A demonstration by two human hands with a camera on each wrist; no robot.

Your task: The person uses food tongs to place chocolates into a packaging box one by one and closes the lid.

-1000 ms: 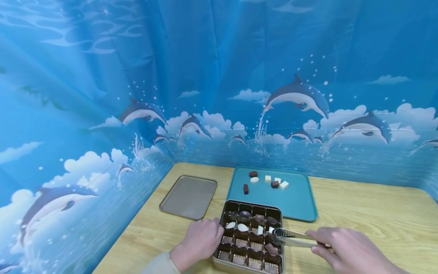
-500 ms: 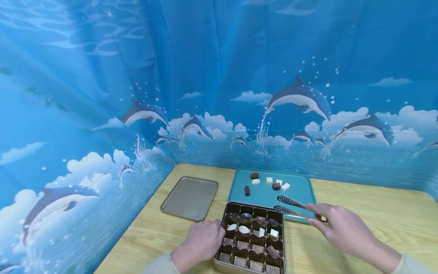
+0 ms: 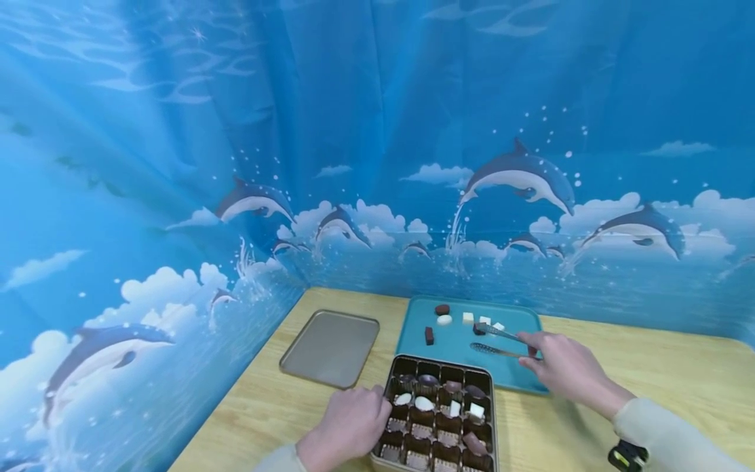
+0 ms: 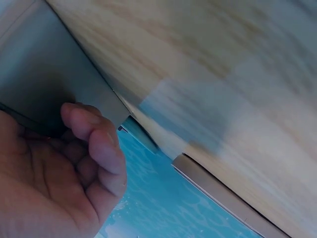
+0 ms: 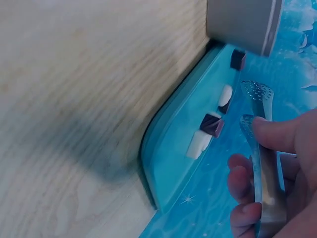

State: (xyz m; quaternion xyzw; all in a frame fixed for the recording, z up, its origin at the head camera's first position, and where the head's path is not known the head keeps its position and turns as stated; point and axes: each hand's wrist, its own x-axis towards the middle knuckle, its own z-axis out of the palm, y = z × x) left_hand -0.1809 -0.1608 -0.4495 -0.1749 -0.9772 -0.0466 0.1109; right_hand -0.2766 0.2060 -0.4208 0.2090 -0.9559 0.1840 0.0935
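My left hand holds the left side of a metal tin, its fingers curled against the wall in the left wrist view; the thumb is hidden there. Dark dividers split the tin into compartments, with dark chocolates and white pieces in the back rows and a brown piece nearer the front right. My right hand grips metal serving tongs, their perforated tips spread apart with nothing between them. These tips hang over a teal tray, close to a dark cube and white cubes.
Farther left on the tray lie a dark oval chocolate, a white oval one and a dark block. A flat grey metal lid lies left of the tray on the wooden table. A dolphin-print curtain stands behind.
The tongs have left the tin, where a white cube now sits in the right column, and moved back over the teal tray with their tips spread. My left hand stays at the tin.
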